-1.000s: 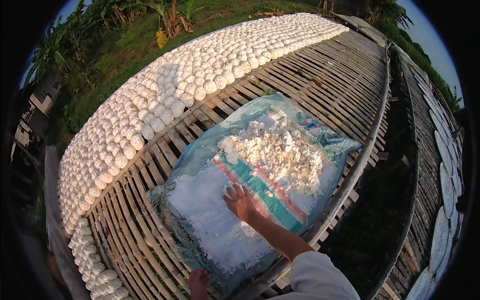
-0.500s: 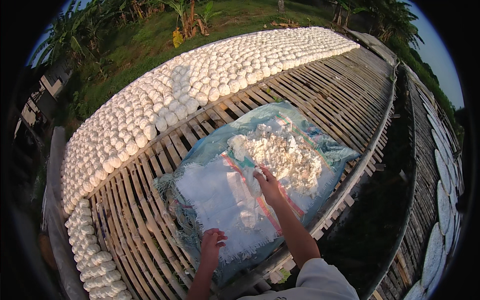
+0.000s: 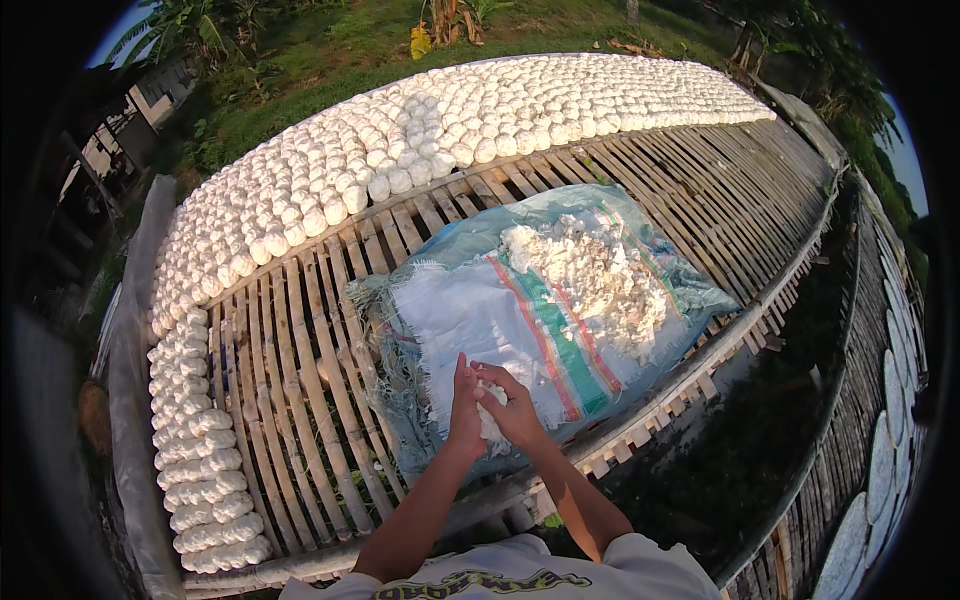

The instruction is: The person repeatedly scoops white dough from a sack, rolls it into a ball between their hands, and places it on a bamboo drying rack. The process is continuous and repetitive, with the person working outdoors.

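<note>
My left hand (image 3: pixel 464 412) and my right hand (image 3: pixel 515 408) are pressed together over the near edge of a white woven sack (image 3: pixel 448 306). Cupped between the palms is a white crumbly lump (image 3: pixel 490 425), partly covered by the fingers. The left fingers point up and lie close together, while the right fingers curl over the top. Beyond my hands, a loose heap of white crumbly pulp (image 3: pixel 595 280) lies on the sack's right part, beside its red and green stripes. A blue-green mesh sheet (image 3: pixel 465 235) is spread beneath the sack.
A bamboo slat rack (image 3: pixel 300 380) carries everything. Dense rows of white balls (image 3: pixel 400 150) fill its far side, with more balls (image 3: pixel 205 500) along the left edge. A gap on the right separates another rack holding flat pale discs (image 3: pixel 870 500). Grass and plants lie behind.
My right hand has left the pulp heap and come back toward me with a lump. It has met my left hand, which now presses against it. The view has shifted.
</note>
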A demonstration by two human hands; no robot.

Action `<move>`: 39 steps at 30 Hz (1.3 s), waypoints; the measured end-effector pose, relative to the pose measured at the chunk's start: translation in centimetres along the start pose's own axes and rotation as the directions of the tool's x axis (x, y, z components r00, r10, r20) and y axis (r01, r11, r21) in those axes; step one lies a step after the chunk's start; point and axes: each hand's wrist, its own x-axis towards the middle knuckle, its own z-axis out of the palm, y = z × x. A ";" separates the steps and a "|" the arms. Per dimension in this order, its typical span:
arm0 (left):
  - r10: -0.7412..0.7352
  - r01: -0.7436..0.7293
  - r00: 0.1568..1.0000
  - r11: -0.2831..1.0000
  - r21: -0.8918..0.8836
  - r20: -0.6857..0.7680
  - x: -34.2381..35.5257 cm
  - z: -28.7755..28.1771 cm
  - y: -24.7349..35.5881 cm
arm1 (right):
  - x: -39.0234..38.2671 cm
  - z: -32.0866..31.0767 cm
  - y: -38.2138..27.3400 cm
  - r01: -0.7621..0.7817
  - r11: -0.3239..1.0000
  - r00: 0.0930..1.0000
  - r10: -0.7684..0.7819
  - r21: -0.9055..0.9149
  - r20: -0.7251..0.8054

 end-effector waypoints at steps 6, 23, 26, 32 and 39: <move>-0.190 0.193 0.980 0.980 0.048 -0.062 -3.3 -0.7 1.4 | -1.1 1.8 -2.0 -0.048 0.944 0.991 0.005 -0.325 -0.132; -0.308 0.310 0.950 0.929 -0.201 0.042 -5.8 -1.4 2.3 | -5.4 3.7 -4.8 0.055 0.974 0.951 -0.118 -0.221 -0.284; -0.196 0.253 0.959 0.920 -0.301 0.206 -5.9 -2.3 2.2 | -6.3 3.9 -6.3 0.260 0.860 0.928 -0.348 -0.439 -0.131; -0.236 0.275 0.922 0.957 -0.092 0.306 -6.0 -3.6 2.7 | -6.4 3.4 -6.8 0.301 0.909 0.941 -0.332 -0.288 -0.068; -0.114 0.103 0.992 0.977 -0.189 -0.046 -7.5 -1.5 0.4 | -6.3 4.3 -7.4 0.090 0.908 0.960 -0.189 -0.409 -0.208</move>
